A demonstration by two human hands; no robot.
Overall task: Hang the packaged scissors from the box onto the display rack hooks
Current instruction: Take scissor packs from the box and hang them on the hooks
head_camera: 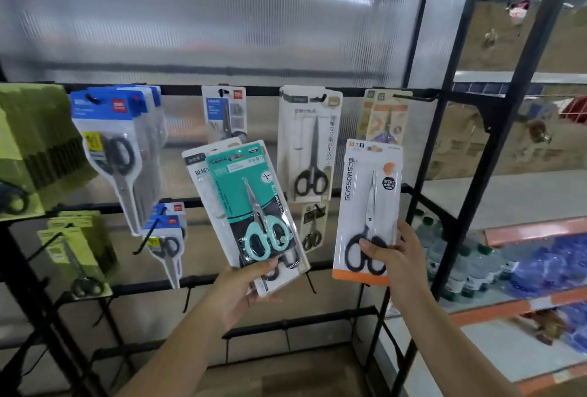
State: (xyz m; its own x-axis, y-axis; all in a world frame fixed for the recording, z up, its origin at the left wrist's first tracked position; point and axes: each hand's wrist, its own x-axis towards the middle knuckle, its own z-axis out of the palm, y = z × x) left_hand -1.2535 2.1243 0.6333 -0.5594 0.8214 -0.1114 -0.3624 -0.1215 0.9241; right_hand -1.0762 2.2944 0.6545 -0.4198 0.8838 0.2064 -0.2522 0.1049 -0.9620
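My left hand [244, 288] grips the bottom of a small stack of scissor packs, a teal-carded pack [251, 206] with mint-handled scissors in front and a white one behind. My right hand [394, 257] pinches the lower part of a white and orange pack [368, 206] of black-handled scissors, held upright before the black display rack [422, 117]. Other packs hang on the rack's hooks: a blue-topped bunch [117, 149], a small blue pack [225, 110], a white pack [309, 142] and a beige one [384, 114]. The box is out of view.
Green packs [35, 142] fill the rack's left side, with more below them. Bare hooks [144, 238] stick out on the lower bars. To the right, behind the rack post, stand water bottles [451, 257] on an orange-edged shelf.
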